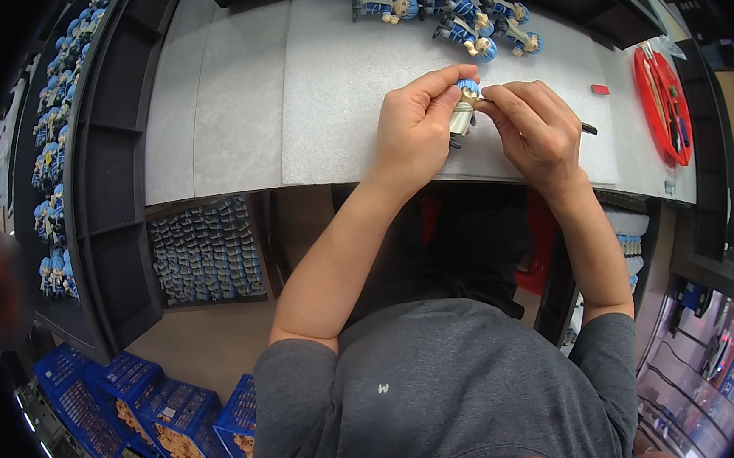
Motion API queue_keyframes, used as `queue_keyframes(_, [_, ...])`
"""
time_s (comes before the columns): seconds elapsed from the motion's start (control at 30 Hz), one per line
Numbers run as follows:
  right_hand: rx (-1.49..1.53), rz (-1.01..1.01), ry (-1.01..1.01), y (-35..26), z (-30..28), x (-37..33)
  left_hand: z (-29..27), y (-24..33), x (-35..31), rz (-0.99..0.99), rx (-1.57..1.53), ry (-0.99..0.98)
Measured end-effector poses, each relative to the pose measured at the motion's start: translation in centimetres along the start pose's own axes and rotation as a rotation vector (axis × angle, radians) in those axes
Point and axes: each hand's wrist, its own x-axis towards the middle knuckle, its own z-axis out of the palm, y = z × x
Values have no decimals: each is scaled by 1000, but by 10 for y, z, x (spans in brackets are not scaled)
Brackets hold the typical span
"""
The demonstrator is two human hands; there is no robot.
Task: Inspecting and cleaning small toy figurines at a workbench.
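My left hand (417,123) is closed around a small blue-haired figurine (461,120) in a pale cream garment, held upright just above the white padded mat (334,121). At the figurine's head, my right hand (538,123) pinches a slim pen-like tool. The tool's dark rear end (589,128) sticks out past the hand, and its tip is close to the figurine's face. Fingers hide much of both things. Farther back on the mat lie several similar figurines (464,31) in blue and white.
A small red block (600,89) and a red tray (663,106) of slender tools lie to the right. Black trays (108,170) stand at left, some with figurines. Below the table is a crate of figurines (207,253); blue baskets (167,413) stand on the floor.
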Motion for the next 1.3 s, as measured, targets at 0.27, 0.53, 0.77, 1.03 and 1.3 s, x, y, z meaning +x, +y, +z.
queue_keyframes(0.27, [-2,14,-15,0,1,1,0,0,0,22,-5,9])
queue_keyframes(0.53, [-2,0,-8,-1,1,1,0,-1,0,18,6,10])
queue_keyframes(0.77, [4,9,7,-2,2,1,0,0,-1,39,-3,13])
queue_keyframes(1.03, [81,-10,37,-3,-3,2,0,1,-1,4,-15,-3])
queue_keyframes(1.3, [191,-46,-76,-5,-18,-2,1,7,-1,0,-72,39])
